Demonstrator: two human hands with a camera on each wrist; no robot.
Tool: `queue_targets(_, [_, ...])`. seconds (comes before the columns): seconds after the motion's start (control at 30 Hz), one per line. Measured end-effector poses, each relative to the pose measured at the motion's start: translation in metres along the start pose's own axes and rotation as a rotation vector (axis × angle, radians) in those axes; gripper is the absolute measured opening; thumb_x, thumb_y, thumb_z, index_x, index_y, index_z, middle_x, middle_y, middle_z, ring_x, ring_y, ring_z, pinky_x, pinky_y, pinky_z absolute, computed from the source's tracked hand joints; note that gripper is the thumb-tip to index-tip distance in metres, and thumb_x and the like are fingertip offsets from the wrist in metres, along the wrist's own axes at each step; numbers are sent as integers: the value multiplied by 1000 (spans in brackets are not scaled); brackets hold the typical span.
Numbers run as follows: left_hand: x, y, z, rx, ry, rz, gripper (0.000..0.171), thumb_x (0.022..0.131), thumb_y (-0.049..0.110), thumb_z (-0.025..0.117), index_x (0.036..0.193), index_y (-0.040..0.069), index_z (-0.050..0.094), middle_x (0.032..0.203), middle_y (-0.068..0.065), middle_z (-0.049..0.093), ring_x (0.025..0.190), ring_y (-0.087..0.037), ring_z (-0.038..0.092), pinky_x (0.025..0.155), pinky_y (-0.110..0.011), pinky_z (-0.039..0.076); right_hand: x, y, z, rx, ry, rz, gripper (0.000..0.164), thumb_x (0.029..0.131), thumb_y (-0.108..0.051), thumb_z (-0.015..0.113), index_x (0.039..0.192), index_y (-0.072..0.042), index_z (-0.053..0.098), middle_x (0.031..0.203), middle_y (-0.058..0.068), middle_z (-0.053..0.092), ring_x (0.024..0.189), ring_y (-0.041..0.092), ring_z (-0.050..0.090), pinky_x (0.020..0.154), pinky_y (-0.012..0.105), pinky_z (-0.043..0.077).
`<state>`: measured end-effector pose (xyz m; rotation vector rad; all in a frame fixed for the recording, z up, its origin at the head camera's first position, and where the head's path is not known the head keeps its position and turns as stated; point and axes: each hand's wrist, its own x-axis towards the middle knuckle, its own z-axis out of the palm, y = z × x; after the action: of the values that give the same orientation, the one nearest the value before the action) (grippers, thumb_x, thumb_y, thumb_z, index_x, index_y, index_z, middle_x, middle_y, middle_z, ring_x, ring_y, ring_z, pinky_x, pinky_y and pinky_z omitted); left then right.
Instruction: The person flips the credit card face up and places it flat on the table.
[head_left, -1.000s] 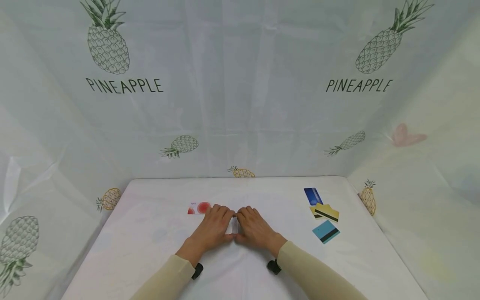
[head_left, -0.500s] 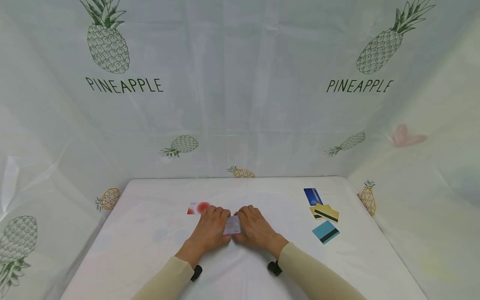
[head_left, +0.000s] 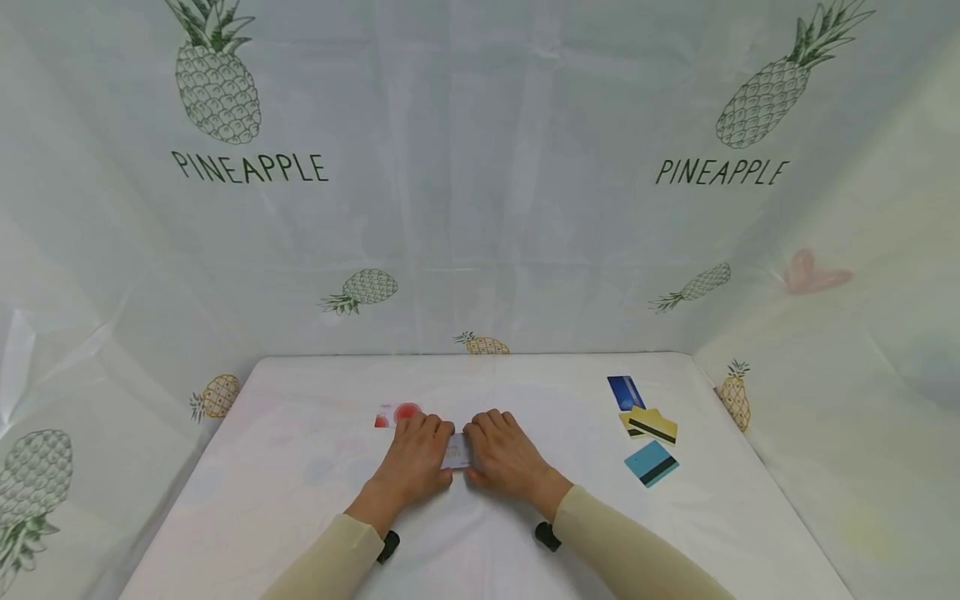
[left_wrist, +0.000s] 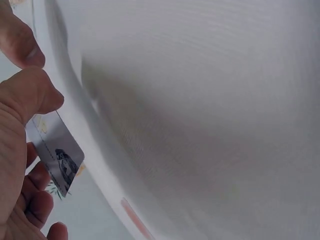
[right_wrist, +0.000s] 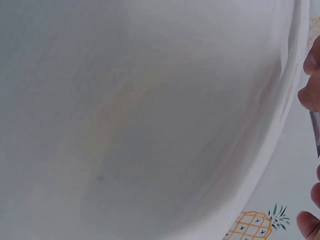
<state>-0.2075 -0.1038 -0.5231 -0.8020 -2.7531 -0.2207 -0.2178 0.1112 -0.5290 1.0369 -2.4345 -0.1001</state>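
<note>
Behind the grey card (head_left: 456, 452), we see a pale hanging sheet (head_left: 487, 200) that also runs down its left and right sides. In the head view we count eight printed pineapples (head_left: 217, 98) on it: five green and three yellow. Two words reading "PINEAPPLE" (head_left: 250, 167) stand among them, and a faint red heart (head_left: 813, 271) lies to the right of the grey card.

Under the grey card spreads one bench (head_left: 315, 517), dressed in a white cover with faint bluish patches. Two cream sleeves (head_left: 637, 546) reach in from its near side.

Two hands flank the grey card. To its left, the left hand (head_left: 411, 457) grips it between thumb and fingers; to its right, the right hand (head_left: 512, 457) does likewise. Whether more cards lie behind it, we cannot tell.

We count six cards in sight, the grey one included. To its left and behind, the red-and-white card (head_left: 393, 413) is partly covered by the left hand. Well to its right are a blue card (head_left: 626, 392), two overlapping yellow cards (head_left: 654, 425) and a teal card (head_left: 651, 463), which lies apart, nearest us.

Nearer us than the grey card, we see two small black pieces (head_left: 547, 536), one beside each wrist.
</note>
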Motion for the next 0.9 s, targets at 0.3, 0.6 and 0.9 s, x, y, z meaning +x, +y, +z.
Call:
queue_targets(0.3, [-7,-10,0,9,65,19,55,72,26,89,117,10,62,111,-6,63,106,-29,52,90,-48,42,5,-5,4,-4,32,21,52,80,-45,81,112,-9,63,107,2,61,98,21,57,79,32,46])
queue_targets(0.6, [-23,-28,-7,8,-2,-83,56,78,33,90,121,11,62,118,-4,66,117,-30,52,95,-51,39,9,-9,1,60,-7,53,53,80,-43,82,115,-9,64,109,2,62,99,21,56,81,32,45])
queue_targets(0.9, [-32,-40,-7,18,-23,-113,53,78,33,88,119,12,63,117,-3,66,113,-30,50,94,-50,39,19,-19,8,103,-33,63,52,81,-44,83,117,-10,65,110,1,62,99,20,55,81,32,45])
